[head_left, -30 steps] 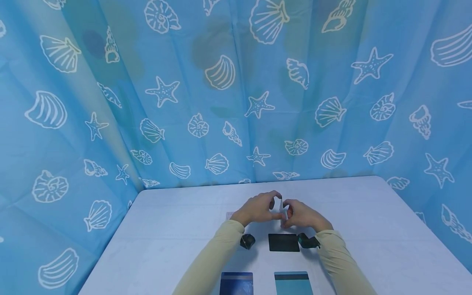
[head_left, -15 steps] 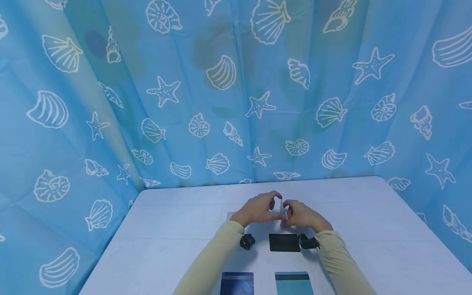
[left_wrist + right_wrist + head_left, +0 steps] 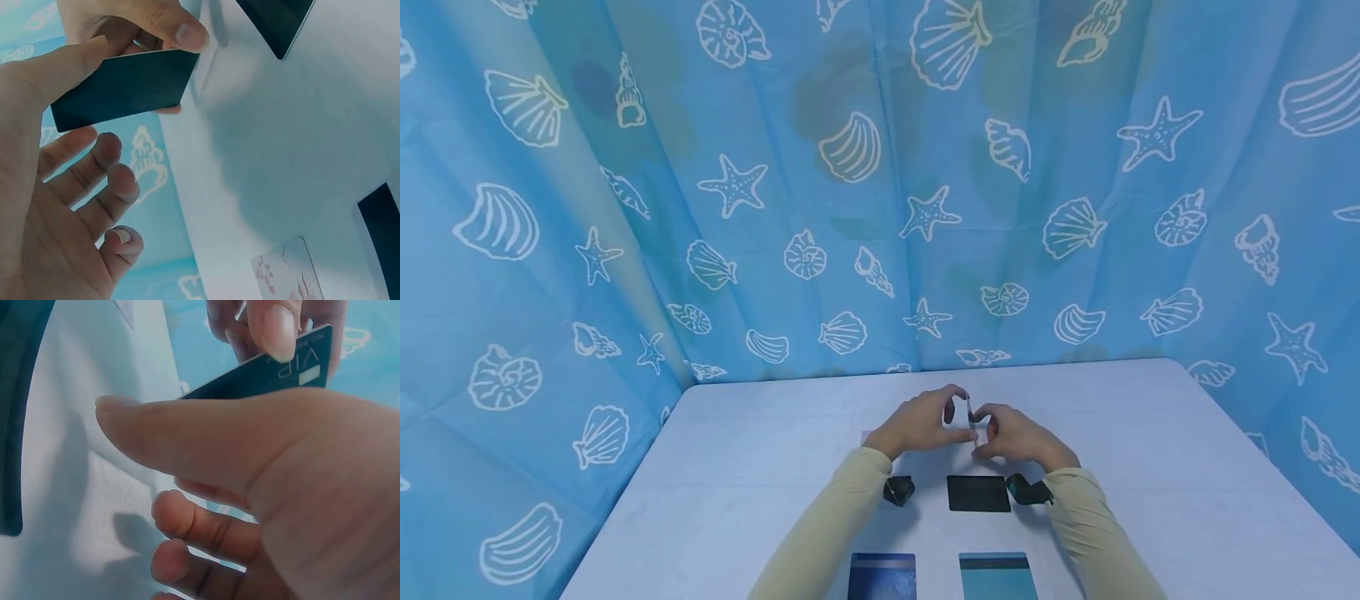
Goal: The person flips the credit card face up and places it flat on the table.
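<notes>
Both hands hold a dark VIP card point(image 3: 306, 370) above the far middle of the table, one hand at each end. My left hand point(image 3: 921, 423) pinches one end between thumb and index finger; its other fingers curve loosely in the left wrist view. With thumb and fingers, my right hand point(image 3: 1018, 437) pinches the opposite end. From the head the card point(image 3: 971, 410) shows almost edge-on and upright. Its plain dark face point(image 3: 125, 87) is turned to the left wrist camera. White lettering shows in the right wrist view, where the right thumb covers part of the card.
A black card point(image 3: 978, 494) lies below the hands on the white table point(image 3: 737, 467). Nearer are a blue card point(image 3: 882, 577) and a teal card point(image 3: 998, 577). A pale card with reddish print point(image 3: 284, 269) lies partly behind the left wrist. A blue shell-patterned curtain point(image 3: 880, 208) hangs behind.
My left hand has shifted slightly up and left, and the card's top now leans a little to the left. The right hand has barely moved, still gripping its end.
</notes>
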{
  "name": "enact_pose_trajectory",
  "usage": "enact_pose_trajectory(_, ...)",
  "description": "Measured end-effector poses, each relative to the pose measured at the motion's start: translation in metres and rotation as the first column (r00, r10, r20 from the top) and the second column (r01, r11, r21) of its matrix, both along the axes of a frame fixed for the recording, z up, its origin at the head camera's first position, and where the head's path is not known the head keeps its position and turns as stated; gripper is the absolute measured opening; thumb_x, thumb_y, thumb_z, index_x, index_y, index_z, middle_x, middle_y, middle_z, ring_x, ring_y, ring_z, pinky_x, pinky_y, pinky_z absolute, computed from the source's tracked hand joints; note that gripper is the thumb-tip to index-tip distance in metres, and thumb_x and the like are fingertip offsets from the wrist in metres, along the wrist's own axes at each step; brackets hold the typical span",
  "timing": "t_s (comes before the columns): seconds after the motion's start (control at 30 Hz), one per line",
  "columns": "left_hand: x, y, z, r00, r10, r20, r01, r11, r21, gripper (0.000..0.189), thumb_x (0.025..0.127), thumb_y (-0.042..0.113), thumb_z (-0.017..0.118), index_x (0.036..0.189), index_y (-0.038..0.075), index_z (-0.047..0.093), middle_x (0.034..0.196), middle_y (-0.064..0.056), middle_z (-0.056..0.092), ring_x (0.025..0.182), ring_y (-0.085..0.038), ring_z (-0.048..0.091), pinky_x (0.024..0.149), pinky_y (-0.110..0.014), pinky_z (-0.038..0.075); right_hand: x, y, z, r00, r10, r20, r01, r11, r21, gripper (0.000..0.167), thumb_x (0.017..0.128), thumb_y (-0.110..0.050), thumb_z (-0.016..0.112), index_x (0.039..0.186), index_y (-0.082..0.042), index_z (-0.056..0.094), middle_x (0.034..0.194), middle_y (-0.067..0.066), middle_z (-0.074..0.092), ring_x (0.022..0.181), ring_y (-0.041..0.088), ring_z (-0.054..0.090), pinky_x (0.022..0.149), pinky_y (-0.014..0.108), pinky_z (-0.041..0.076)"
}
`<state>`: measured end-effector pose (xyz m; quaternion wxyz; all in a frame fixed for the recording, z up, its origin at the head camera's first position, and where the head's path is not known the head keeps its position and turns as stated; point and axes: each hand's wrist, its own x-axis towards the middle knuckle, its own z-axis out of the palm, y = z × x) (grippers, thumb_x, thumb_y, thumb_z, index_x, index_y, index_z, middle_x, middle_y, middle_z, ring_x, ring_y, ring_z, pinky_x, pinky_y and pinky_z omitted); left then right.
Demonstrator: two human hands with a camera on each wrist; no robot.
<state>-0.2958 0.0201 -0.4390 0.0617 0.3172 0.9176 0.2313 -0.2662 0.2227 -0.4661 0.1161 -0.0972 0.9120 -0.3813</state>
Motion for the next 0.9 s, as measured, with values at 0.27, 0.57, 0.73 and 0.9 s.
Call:
enact_pose_trajectory(0.27, 0.001, -0.007, 0.001, 0.999, 0.025, 0.028, -0.026, 0.999, 0.024, 0.065, 0.09, 0.055, 0.076, 0.143, 0.024, 0.054, 0.106, 0.002, 0.066, 0.085, -0.01, 0.058, 0.069, -0.024, 0.049, 0.0, 0.004, 0.003, 1.0, 0.003, -0.002, -0.003, 1.0, -0.001, 0.064, 0.081, -0.014, 0.086, 0.135, 0.005, 0.057, 0.077, 0.005, 0.055, 0.066, 0.017, 0.051, 0.059, 0.029, 0.042)
enact_pose_trajectory(0.57, 0.002, -0.012, 0.001, 0.997, 0.064, 0.046, -0.065, 0.997, 0.027, 0.065, 0.089, 0.057, 0.075, 0.143, 0.027, 0.053, 0.105, 0.003, 0.065, 0.086, -0.01, 0.059, 0.069, -0.026, 0.049, 0.001, 0.008, 0.004, 1.0, -0.026, 0.002, 0.026, 1.0, 0.01, 0.066, 0.08, -0.016, 0.089, 0.134, 0.003, 0.057, 0.079, 0.006, 0.056, 0.067, 0.019, 0.051, 0.06, 0.031, 0.042)
enact_pose_trajectory(0.73, 0.001, -0.015, -0.001, 0.997, 0.067, 0.043, -0.068, 0.997, 0.03, 0.066, 0.09, 0.057, 0.074, 0.144, 0.027, 0.052, 0.108, 0.001, 0.067, 0.086, -0.01, 0.059, 0.07, -0.026, 0.05, 0.001, 0.01, 0.004, 1.0, -0.03, -0.004, 0.03, 0.999, 0.018, 0.066, 0.079, -0.016, 0.089, 0.134, 0.003, 0.057, 0.079, 0.007, 0.056, 0.067, 0.019, 0.051, 0.061, 0.032, 0.042)
enact_pose_trajectory(0.9, 0.0, -0.018, -0.004, 0.996, 0.074, 0.041, -0.075, 0.997, 0.025, 0.066, 0.09, 0.058, 0.074, 0.144, 0.027, 0.052, 0.106, 0.004, 0.065, 0.085, -0.01, 0.059, 0.07, -0.026, 0.05, 0.0, 0.012, 0.004, 1.0, -0.027, -0.005, 0.027, 0.999, 0.026, 0.066, 0.079, -0.016, 0.089, 0.134, 0.003, 0.057, 0.079, 0.006, 0.055, 0.068, 0.019, 0.051, 0.061, 0.031, 0.042)
